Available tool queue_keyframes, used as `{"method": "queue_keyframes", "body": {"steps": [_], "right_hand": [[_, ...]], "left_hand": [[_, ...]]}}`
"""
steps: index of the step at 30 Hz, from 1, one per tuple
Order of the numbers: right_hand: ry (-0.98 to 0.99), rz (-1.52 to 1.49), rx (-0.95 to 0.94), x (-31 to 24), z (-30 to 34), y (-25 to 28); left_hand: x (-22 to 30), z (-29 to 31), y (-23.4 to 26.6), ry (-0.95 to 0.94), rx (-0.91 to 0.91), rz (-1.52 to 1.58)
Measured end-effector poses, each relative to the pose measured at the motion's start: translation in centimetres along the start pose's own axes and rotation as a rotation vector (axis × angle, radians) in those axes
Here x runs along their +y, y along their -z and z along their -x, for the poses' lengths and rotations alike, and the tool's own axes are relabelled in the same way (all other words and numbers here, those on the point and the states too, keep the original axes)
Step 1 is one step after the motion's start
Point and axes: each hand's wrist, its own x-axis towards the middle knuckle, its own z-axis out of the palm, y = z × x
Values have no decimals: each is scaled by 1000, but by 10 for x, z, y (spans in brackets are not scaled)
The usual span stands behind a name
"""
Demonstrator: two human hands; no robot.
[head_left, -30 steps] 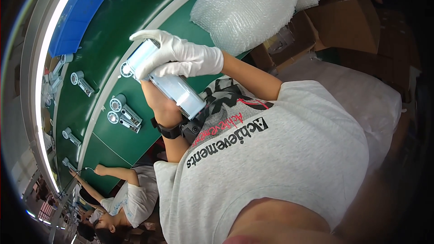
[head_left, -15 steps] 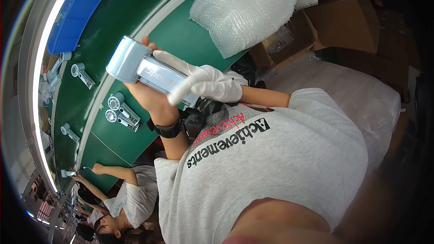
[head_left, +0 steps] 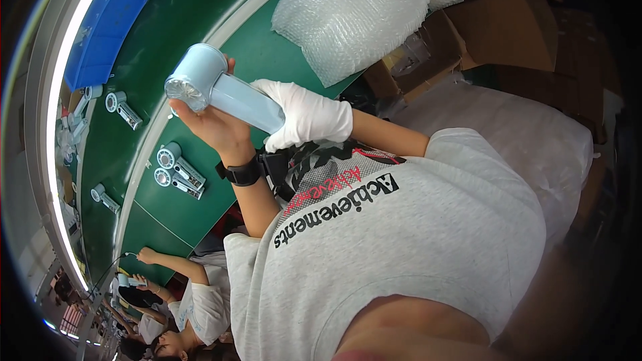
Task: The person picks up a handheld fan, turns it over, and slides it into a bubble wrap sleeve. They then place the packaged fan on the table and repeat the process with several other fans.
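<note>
The person is holding a pale blue handheld fan (head_left: 224,90) above the green bench (head_left: 200,20). The bare left hand (head_left: 212,127) is cupping the round head from below, fingers partly curled; the white-gloved right hand (head_left: 304,117) is wrapping closed around the handle. The rigid, smooth plastic shell is likely light and slippery; the handle is offering the surest grip, away from the grille face.

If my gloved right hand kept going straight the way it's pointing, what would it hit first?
The right hand points up-left along the pale blue handheld fan it grips; first comes the bare left hand at the fan's head, though depth is unclear.
</note>
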Motion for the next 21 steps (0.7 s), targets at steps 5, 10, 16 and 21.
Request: {"method": "queue_keyframes", "body": {"steps": [5,10,16,21], "right_hand": [[-149,-987,-321,9,-2,16],[-73,-1333,-260,1,2,7],[4,-1218,103,-1,-10,-1],[115,-802,334,-9,-7,2]], "left_hand": [[-18,-2,-11,119,-49,-39],[-44,-3,-13,277,-113,-87],[-144,-13,35,-326,-1108,-1386],[-189,9,71,-426,-1127,-1660]]}}
